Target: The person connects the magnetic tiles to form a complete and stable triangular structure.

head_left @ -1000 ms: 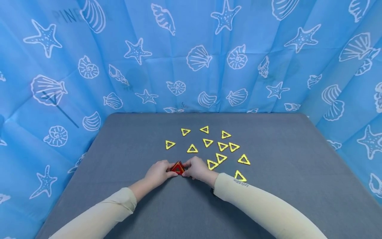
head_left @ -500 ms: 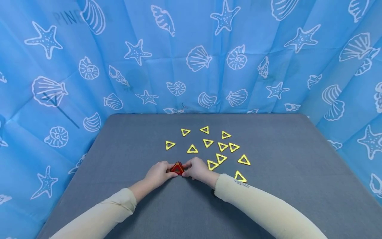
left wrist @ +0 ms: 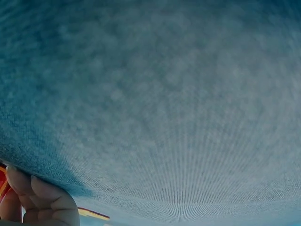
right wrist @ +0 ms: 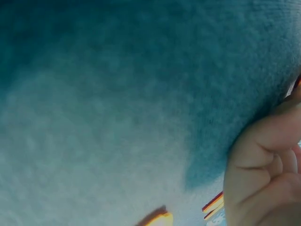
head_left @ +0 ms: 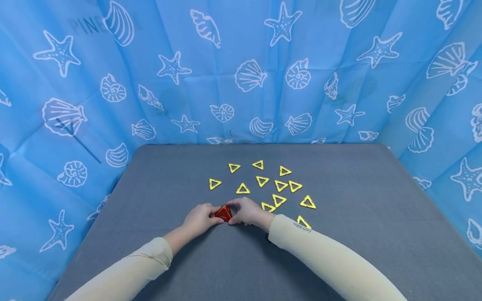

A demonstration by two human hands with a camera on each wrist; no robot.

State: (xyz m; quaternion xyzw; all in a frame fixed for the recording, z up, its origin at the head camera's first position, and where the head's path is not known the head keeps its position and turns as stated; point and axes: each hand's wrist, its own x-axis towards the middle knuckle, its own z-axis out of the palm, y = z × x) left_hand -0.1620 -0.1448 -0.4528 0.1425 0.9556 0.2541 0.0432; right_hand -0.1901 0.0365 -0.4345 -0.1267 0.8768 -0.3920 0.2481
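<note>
Near the middle of the table, in the head view, a small red triangular piece (head_left: 224, 213) with yellow trim stands up, several faces joined like a little pyramid. From its left side my left hand (head_left: 199, 219) pinches it between thumb and fingers. My right hand (head_left: 246, 211) is at its right side, thumb low and fingertip near the top edge. The left wrist view shows part of the red piece (left wrist: 3, 181) by the curled fingers of the left hand (left wrist: 44, 202). Only a sliver of it shows beside the right hand (right wrist: 263, 174) in the right wrist view.
Several flat yellow triangles lie scattered behind and to the right, such as one triangle (head_left: 242, 189) just beyond the hands and another (head_left: 308, 202) farther right. One triangle (head_left: 303, 222) is partly under the right sleeve. The grey table (head_left: 169, 167) ends at a blue curtain (head_left: 226, 92).
The right thumb and fingertip have spread a little wider and shifted slightly left around the red piece. My left hand stays nearly still. The head view has tilted slightly.
</note>
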